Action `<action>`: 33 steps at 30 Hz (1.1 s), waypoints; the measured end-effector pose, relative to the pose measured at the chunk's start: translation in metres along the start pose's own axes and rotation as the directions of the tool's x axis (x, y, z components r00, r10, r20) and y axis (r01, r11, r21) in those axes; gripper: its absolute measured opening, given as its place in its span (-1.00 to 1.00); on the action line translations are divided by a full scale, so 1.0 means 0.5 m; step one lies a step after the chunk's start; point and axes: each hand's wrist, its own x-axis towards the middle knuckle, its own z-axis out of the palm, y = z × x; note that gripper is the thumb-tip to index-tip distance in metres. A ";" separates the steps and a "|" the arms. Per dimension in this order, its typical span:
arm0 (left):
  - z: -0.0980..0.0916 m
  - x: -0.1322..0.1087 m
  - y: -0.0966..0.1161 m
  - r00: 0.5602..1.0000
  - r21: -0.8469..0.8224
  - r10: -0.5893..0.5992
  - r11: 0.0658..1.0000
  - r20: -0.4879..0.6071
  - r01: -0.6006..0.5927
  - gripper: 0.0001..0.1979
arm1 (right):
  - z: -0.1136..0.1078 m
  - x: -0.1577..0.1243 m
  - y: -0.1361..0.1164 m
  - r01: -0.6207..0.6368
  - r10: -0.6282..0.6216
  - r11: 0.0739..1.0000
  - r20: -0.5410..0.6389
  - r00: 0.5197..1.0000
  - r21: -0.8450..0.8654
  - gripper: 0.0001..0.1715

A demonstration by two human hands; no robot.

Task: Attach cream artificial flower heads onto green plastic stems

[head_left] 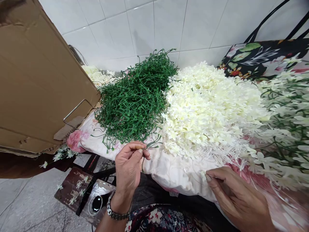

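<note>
My left hand [131, 164] pinches a thin green plastic flower stem [152, 144] between thumb and forefinger, in front of a large heap of such green stems [137, 96]. The stem's forked tips point right, and its tail hangs below the fingers. Over the cloth's front edge, my right hand [238, 196] has thumb and forefinger pressed together. A small pale bit shows at their tips, too small to name. Behind that hand rises a broad pile of cream-white artificial blossoms [210, 106], with thin white stalks [224, 148] at its front.
Finished-looking white flowers with green stems [287, 119] lie at the right. A cardboard box [41, 80] stands at the left. Floral cloth [173, 170] covers the work surface. Low at left, a cup of dark liquid [97, 204] sits by a stool [72, 187]. A floral bag [263, 59] leans behind.
</note>
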 end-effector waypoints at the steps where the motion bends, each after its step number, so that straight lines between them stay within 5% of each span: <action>1: -0.001 -0.004 -0.001 0.999 0.003 -0.044 0.999 0.001 0.044 -0.97 | 0.000 0.001 -0.001 -0.002 0.002 1.000 -0.002 1.000 0.004 -0.94; 6: -0.011 -0.011 -0.021 0.986 0.258 -0.157 0.956 0.056 0.138 -0.97 | -0.001 0.008 -0.012 -0.043 0.043 0.999 -0.024 0.999 0.019 -0.94; 9: -0.019 -0.008 -0.032 0.983 0.509 -0.096 0.861 0.154 0.004 -0.90 | -0.004 0.014 -0.020 -0.061 0.063 0.998 -0.054 0.997 0.022 -0.93; 12: -0.021 -0.006 -0.037 0.947 0.678 0.071 0.682 0.312 -0.274 -0.84 | -0.004 0.016 -0.021 -0.057 0.059 0.998 -0.066 0.996 0.032 -0.92; 17: -0.008 -0.014 -0.042 0.803 0.732 0.271 0.331 0.531 -0.595 -0.79 | -0.001 0.010 -0.014 -0.051 0.053 0.998 -0.045 0.998 0.035 -0.92; 20: 0.002 -0.020 -0.046 0.722 0.738 0.312 0.085 0.618 -0.669 -0.80 | -0.001 0.009 -0.016 -0.067 0.070 0.996 -0.055 0.996 0.053 -0.92; 24: 0.012 -0.022 -0.051 0.674 0.720 0.272 -0.132 0.687 -0.681 -0.81 | -0.003 0.016 -0.023 -0.072 0.077 0.995 -0.072 0.994 0.071 -0.91; 33: 0.020 -0.010 -0.062 0.654 0.682 0.201 -0.144 0.729 -0.717 -0.74 | -0.002 0.014 -0.022 -0.070 0.077 0.992 -0.065 0.995 0.105 -0.91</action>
